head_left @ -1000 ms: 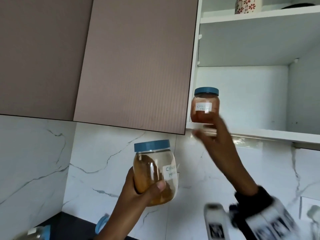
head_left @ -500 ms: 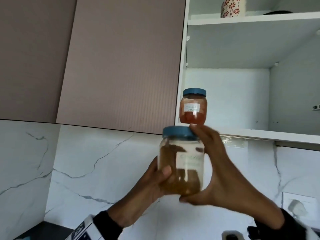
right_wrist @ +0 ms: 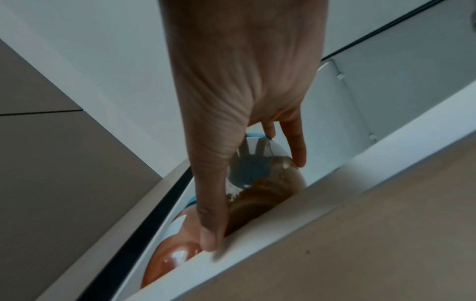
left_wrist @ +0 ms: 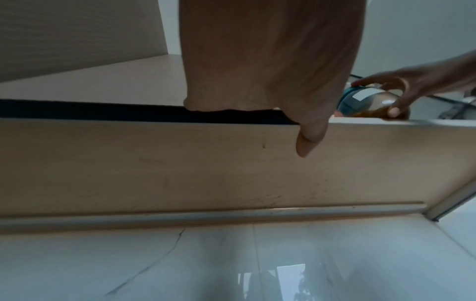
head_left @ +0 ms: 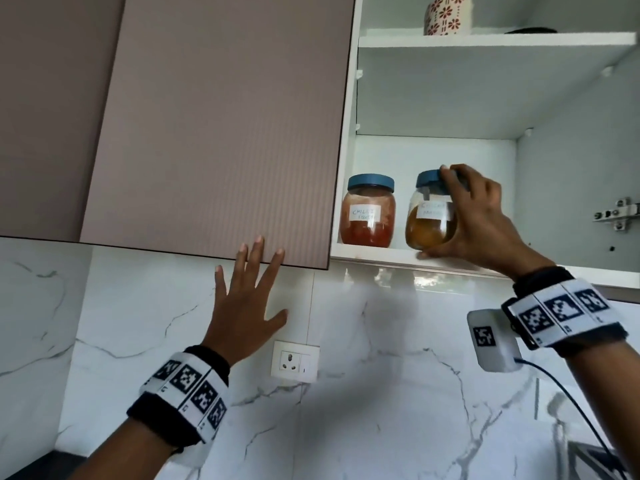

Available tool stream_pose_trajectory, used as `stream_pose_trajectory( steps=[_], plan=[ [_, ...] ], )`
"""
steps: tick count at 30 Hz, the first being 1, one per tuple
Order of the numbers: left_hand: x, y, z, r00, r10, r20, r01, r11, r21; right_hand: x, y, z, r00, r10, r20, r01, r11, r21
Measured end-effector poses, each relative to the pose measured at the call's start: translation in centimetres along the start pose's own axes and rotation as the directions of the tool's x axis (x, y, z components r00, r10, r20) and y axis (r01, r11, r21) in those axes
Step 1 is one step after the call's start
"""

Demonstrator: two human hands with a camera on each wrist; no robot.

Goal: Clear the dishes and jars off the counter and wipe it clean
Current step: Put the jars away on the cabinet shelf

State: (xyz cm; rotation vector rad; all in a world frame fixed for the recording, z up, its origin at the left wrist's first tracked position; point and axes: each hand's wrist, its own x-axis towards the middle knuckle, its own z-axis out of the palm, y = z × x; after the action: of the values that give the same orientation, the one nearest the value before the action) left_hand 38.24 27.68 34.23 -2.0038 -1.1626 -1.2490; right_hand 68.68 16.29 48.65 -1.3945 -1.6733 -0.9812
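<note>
Currently, head view: right hand [head_left: 485,216] is wrapped around the brown jar [head_left: 429,220], fingers over the blue lid, thumb at the base. Jar stands upright on the lower cupboard shelf [head_left: 377,254], base at or just on the shelf near its front edge; can't tell if weight is fully down. Red jar [head_left: 369,213] sits just left of it, upright, small gap between the two. Left hand [head_left: 246,303] is flat and spread, holding nothing, fingertips up against the bottom edge of the closed cupboard door [head_left: 214,133], left of the open bay. A patterned cup [head_left: 446,13] is on the upper shelf. A wall socket [head_left: 294,362] sits below.

Left wrist view: left hand [left_wrist: 270,61] open, thumb hanging down over the cupboard underside [left_wrist: 180,163]. Brown jar [left_wrist: 371,103] visible far right with the right hand [left_wrist: 412,87] on it.

Right wrist view: right hand [right_wrist: 244,91] grips the brown jar [right_wrist: 262,179] from the side, thumb low, fingers on the far side. Red jar [right_wrist: 170,258] just beside the thumb.

Key relation: jar axis is vertical, the hand is on its right and front side, and free shelf lies behind and to the right. Next I'd expect a release and a pull-back toward the near right, to avoid nudging the red jar.
</note>
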Motion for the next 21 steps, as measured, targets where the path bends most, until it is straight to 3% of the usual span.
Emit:
stream_pose_trajectory(
  steps=[3, 8, 21],
  plan=[
    [0.0, -0.7, 0.3, 0.999, 0.03, -0.032, -0.028, 0.997, 0.073, 0.8, 0.7, 0.9, 0.999, -0.023, 0.025, 0.022, 0.999, 0.035],
    [-0.1, -0.7, 0.4, 1.0, 0.011, -0.008, -0.01, 0.999, 0.051, 1.4, 1.1, 1.8, 0.999, 0.042, 0.004, -0.042, 0.971, 0.236],
    [-0.3, -1.0, -0.3, 0.999, 0.04, 0.037, -0.04, 0.999, -0.001, 1.1, -0.1, 5.2, 0.998, 0.054, -0.035, -0.04, 0.95, 0.311]
  ],
)
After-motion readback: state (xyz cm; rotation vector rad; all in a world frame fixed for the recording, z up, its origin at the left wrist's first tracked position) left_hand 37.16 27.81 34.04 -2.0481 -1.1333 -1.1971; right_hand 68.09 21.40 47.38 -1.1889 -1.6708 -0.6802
